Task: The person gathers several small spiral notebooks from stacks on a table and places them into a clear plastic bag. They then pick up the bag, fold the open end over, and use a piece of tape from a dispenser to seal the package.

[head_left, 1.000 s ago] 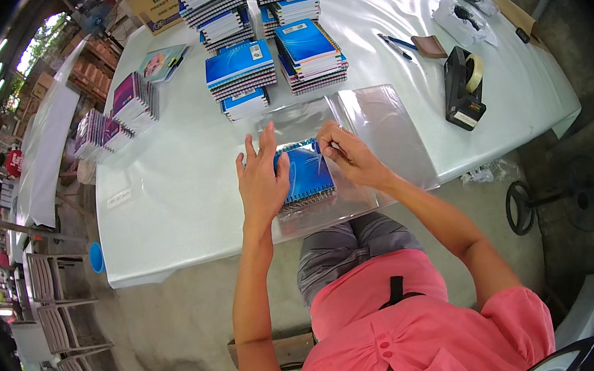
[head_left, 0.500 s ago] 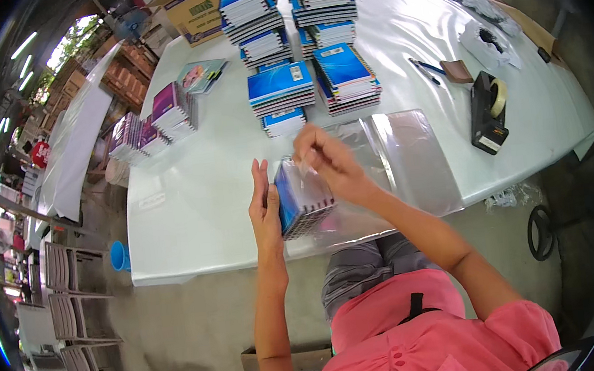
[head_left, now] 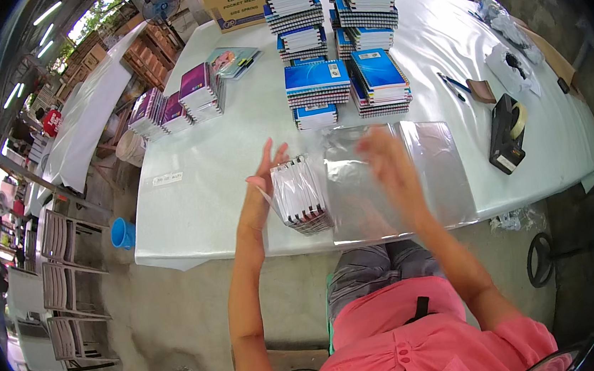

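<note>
Head view: the bundle of spiral notebooks (head_left: 297,189) stands on edge on the white desk (head_left: 186,225), pages upward and coils facing the person, with clear film glinting over it. The left hand (head_left: 263,178) is open against the bundle's left side, fingers extended and thumb apart, bracing rather than gripping. The right hand (head_left: 384,159) is raised over the clear sheets (head_left: 399,211) to the right, too blurred to tell whether it pinches anything. To handle the film well, I would square the books with the left palm before drawing it tight, smooth each fold outward from the middle, and pull gently around the wire coils, which could snag it. The tape dispenser (head_left: 509,133) sits well apart on the right, so steady support from the left matters during any reach.
</note>
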A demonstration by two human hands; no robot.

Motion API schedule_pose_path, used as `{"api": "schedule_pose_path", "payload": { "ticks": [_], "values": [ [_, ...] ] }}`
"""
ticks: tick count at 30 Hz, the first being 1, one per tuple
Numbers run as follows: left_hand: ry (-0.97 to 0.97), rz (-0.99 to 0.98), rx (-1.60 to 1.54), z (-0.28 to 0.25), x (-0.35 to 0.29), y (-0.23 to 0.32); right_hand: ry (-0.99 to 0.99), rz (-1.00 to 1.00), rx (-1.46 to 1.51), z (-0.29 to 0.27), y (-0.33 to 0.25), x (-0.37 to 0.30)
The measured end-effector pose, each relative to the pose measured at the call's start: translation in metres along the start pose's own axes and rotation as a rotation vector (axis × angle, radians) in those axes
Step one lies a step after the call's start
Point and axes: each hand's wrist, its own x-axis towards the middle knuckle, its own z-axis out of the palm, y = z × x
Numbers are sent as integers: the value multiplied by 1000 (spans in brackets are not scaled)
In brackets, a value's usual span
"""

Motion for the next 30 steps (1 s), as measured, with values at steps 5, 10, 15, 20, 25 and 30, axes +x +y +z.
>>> {"api": "schedule_pose_path", "payload": {
  "ticks": [5, 10, 15, 20, 25, 30],
  "values": [
    [207, -166, -34, 60, -26, 7, -67, 34, -288, 83, 6, -65],
    [665, 62, -130, 59, -64, -19, -360, 181, -53, 86, 3, -5],
    [883, 2, -62, 118, -79, -19, -878, 77, 119, 40, 24, 68],
    [832, 204, 323, 105, -67, 42, -803, -130, -167, 1, 21, 73],
    [532, 144, 593, 81, -19, 101, -572, -290, -44, 0, -48, 93],
    [441, -25, 510, 86, -5, 102, -543, -670, -480, 21, -61, 91]
  ]
}}
